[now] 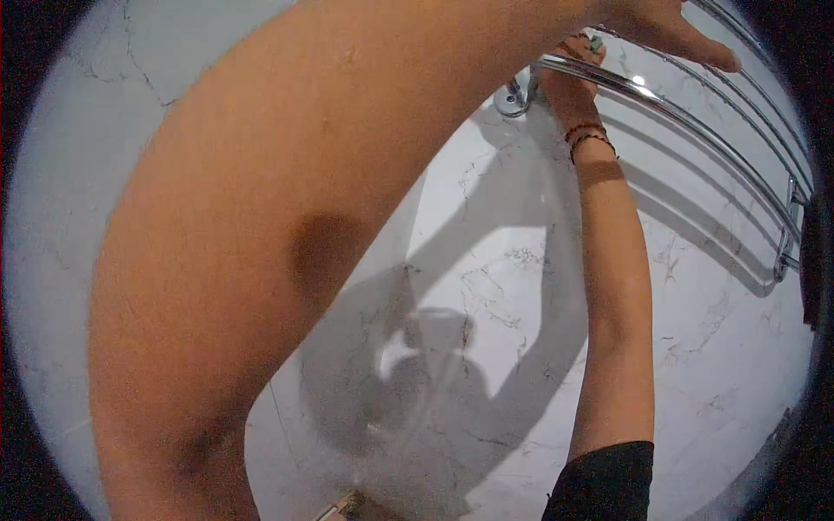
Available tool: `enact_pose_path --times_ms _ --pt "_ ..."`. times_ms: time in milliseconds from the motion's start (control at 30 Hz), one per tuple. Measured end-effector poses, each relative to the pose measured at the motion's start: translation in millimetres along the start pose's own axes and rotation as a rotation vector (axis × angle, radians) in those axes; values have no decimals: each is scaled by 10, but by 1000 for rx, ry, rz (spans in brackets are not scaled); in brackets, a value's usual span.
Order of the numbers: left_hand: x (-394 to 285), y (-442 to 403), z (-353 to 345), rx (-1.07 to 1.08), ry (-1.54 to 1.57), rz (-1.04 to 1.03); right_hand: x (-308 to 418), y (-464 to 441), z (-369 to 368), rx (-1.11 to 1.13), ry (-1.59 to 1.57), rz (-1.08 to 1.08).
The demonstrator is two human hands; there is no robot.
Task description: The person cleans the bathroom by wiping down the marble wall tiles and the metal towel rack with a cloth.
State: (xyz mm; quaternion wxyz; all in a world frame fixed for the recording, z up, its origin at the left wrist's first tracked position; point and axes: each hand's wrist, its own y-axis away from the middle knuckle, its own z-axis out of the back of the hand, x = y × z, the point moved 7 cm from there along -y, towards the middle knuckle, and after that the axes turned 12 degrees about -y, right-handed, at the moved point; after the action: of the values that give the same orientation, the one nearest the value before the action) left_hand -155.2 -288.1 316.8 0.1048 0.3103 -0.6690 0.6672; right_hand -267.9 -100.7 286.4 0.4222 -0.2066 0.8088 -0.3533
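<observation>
Gripping a green item (596,43) behind the chrome rack (660,102), your right hand (566,89) could drop it if knocked there; whether your left hand (682,36) grips, I can't tell.

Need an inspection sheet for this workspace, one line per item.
Surface: white veined wall, crossed by shadows.
Job's things: chrome rack of curved bars; small green item at the right hand's fingers.
Clutter: dark item at right edge; brownish object at bottom edge, both unidentifiable.
Hands: left hand by the rack, cut off by the frame; right hand partly behind the front bar, grip unclear.
Cables: nothing seen.
Surroundings: dark lens border.
</observation>
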Motion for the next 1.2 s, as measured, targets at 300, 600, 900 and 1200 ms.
enact_pose_path --times_ms 300,600,900,1200 --pt "-108 85 130 58 22 -62 -32 49 -53 -37 17 -66" --pt "-200 275 254 -100 -19 -148 -74 -59 -160 -37 3 -92" --pt "-36 -7 1 49 1 -23 107 69 115 29 -11 49" --pt "-47 -8 20 29 -20 -20 412 -111 326 216 -467 370"
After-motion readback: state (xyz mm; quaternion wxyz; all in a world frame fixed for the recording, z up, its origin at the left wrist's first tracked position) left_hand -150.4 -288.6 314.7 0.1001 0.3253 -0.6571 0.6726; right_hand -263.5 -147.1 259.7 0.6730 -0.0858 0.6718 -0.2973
